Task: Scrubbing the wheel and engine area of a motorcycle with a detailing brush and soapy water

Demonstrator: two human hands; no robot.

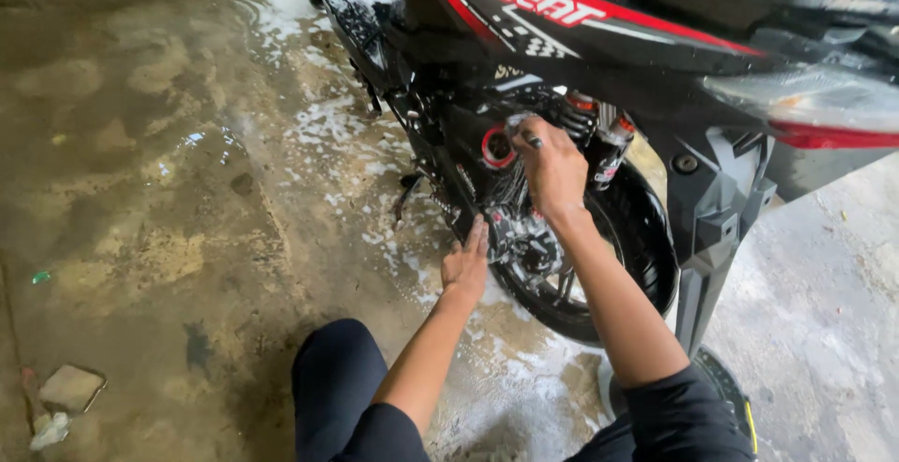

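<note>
Two hands on a scooter [599, 41] lying upper-left to right, right hand [552, 170] grip pinching brush [531, 140], left hand [465, 265] spread flat.

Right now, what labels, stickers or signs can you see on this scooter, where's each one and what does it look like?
Side-panel decal: upper body, white lettering on a red stripe edged white.
Checker graphic: just below it, small white squares on black.
Shock-absorber sticker: beside the right hand, small, red and white.

The only view comes from the person's head. It looks down and forward, quite near, over both arms to the scooter's rear wheel [599, 265] and the wet floor [140, 190].
</note>
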